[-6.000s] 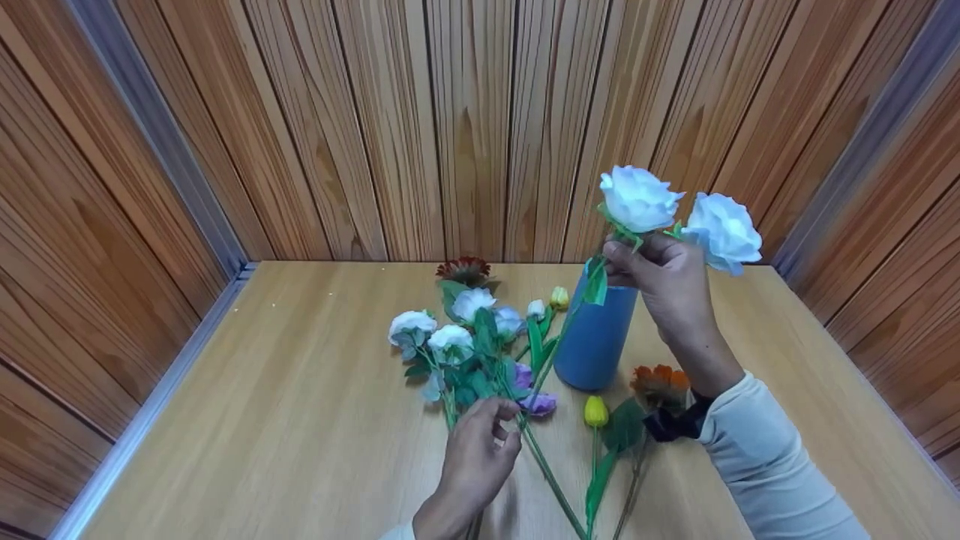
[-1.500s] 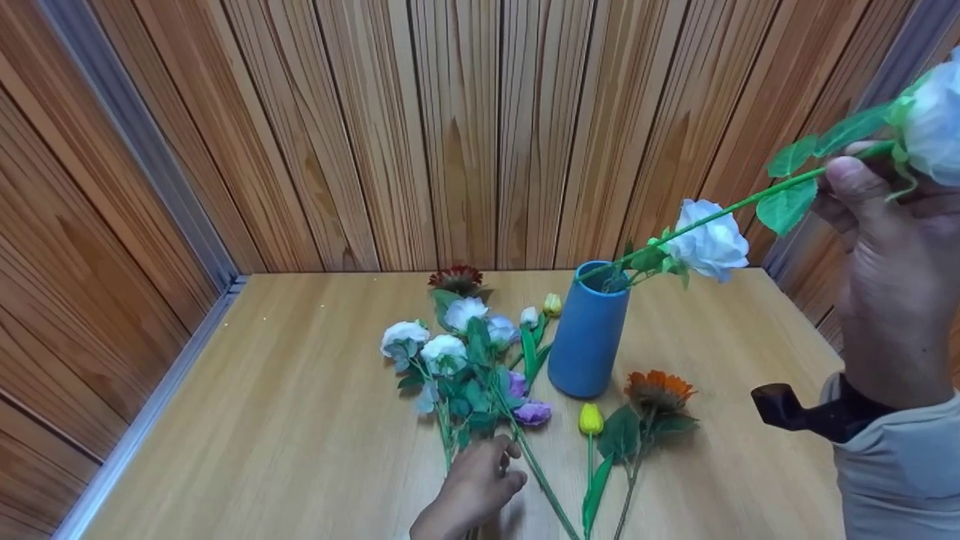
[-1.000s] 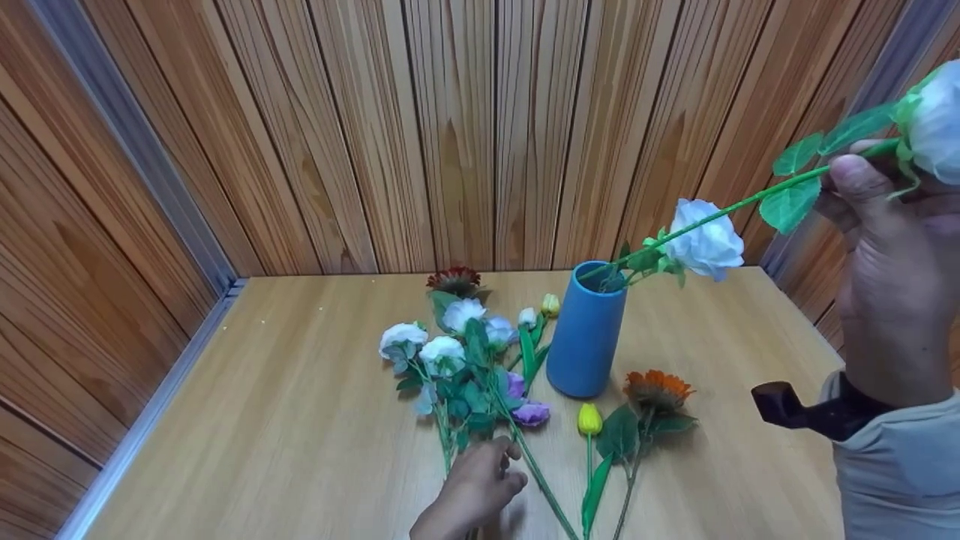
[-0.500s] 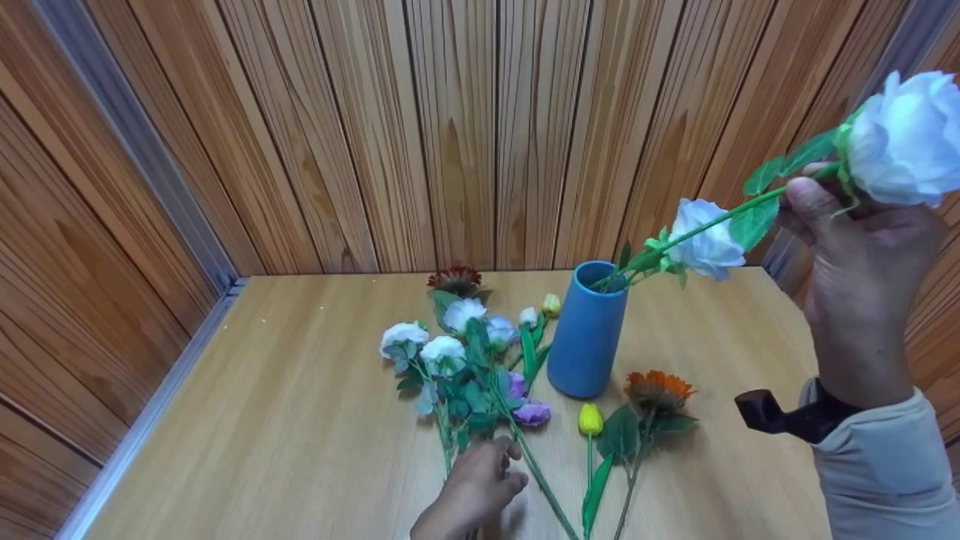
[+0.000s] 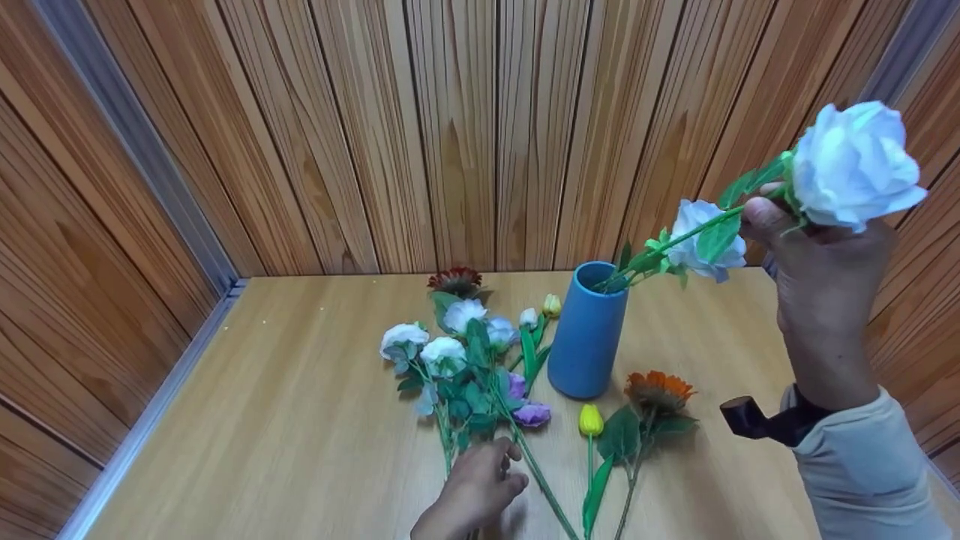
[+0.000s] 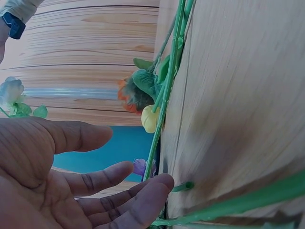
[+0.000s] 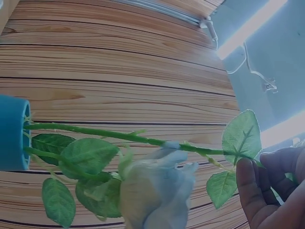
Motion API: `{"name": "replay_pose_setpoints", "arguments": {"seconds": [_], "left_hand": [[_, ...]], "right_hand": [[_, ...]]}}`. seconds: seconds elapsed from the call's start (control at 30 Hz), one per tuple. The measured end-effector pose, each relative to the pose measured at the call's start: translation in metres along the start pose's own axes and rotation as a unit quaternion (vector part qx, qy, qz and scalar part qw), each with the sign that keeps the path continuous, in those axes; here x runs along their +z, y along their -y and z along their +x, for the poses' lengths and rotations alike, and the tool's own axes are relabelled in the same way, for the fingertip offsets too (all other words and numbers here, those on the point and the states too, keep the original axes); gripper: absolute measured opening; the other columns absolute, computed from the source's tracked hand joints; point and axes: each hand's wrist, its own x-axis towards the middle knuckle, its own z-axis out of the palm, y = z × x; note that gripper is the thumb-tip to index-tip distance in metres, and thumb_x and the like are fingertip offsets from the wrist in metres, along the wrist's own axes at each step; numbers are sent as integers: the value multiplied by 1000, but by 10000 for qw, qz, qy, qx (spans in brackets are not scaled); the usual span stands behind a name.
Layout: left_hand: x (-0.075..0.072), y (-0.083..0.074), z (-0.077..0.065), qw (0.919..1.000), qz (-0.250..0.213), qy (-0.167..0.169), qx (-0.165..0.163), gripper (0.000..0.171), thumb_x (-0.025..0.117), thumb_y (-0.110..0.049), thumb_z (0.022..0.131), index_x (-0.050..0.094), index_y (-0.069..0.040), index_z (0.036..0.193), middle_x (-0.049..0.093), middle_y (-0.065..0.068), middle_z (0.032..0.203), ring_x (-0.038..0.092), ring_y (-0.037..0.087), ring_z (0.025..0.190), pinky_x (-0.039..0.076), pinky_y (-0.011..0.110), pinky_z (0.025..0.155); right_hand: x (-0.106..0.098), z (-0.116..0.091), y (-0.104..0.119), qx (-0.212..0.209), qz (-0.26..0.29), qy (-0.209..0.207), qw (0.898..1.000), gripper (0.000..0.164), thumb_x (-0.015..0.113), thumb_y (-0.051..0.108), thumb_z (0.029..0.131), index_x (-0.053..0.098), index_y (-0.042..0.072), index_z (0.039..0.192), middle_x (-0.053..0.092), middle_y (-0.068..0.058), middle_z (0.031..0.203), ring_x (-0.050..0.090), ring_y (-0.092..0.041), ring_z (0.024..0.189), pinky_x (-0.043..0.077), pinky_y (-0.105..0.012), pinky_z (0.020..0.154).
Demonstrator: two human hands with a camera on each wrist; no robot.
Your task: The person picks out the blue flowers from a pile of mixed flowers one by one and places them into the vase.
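Observation:
In the head view my right hand (image 5: 829, 277) pinches a white artificial rose (image 5: 855, 165) by its stem, just below the bloom. That stem slants down left into the mouth of the blue vase (image 5: 586, 334); the right wrist view shows it entering the rim (image 7: 26, 133). A second white rose (image 5: 703, 236) leans out of the vase to the right. My left hand (image 5: 478, 484) hovers low by the flower stems (image 5: 541, 476), its fingers loosely bent and nothing gripped. In the left wrist view the fingertips (image 6: 164, 181) overlap a green stem (image 6: 164, 107).
Left of the vase lie white flowers (image 5: 444, 354), purple flowers (image 5: 531, 412), a dark red flower (image 5: 454, 280) and pale tulips (image 5: 551, 305). A yellow tulip (image 5: 590, 420) and an orange flower (image 5: 658, 390) lie in front. Wood-panelled walls (image 5: 375, 135) enclose the table (image 5: 262, 420).
Six seconds ago the held rose's stem stood outside the vase; now its end is inside. Lately my right hand has moved left and down with it, sliding the stem deeper. My left hand stays still.

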Motion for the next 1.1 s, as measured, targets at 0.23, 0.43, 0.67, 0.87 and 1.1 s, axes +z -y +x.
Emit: {"name": "replay_pose_setpoints", "arguments": {"seconds": [0.23, 0.43, 0.67, 0.87, 1.1], "left_hand": [[-1, 0, -1, 10000, -37, 14, -10, 16, 66, -20, 80, 60, -14, 93, 54, -1, 80, 48, 18, 76, 40, 41, 67], [-1, -1, 0, 9998, -10, 109, -169, 15, 66, -21, 80, 60, -15, 93, 54, -1, 81, 49, 18, 76, 41, 42, 69], [-1, 0, -1, 10000, 50, 71, -45, 16, 67, -21, 80, 60, -14, 92, 55, 0, 81, 50, 18, 76, 41, 42, 70], [-1, 1, -1, 9999, 88, 15, 126, 17, 67, -21, 80, 61, -13, 93, 55, -1, 80, 50, 18, 75, 41, 41, 67], [-2, 0, 0, 10000, 25, 77, -45, 17, 67, -21, 80, 61, -13, 93, 55, 0, 80, 49, 19, 75, 41, 42, 68]], "right_hand": [[5, -8, -5, 208, -269, 190, 9992, 45, 69, -12, 69, 54, -5, 112, 58, -22, 98, 58, -31, 91, 49, -30, 77], [8, -15, -12, 80, -1580, 85, 9874, 44, 73, -3, 69, 57, 0, 109, 61, -14, 98, 57, -24, 96, 45, -25, 80], [11, -19, -18, -291, -1913, 411, 9802, 40, 70, -5, 72, 58, -1, 110, 62, -13, 97, 59, -22, 95, 46, -26, 81], [15, -17, -22, -656, -1395, 514, 9867, 43, 69, -8, 69, 55, -3, 110, 60, -16, 99, 57, -25, 95, 46, -25, 81], [14, -18, -27, -665, -1544, 581, 9841, 39, 68, -6, 71, 56, -4, 109, 61, -16, 98, 59, -24, 92, 48, -23, 75]]}}
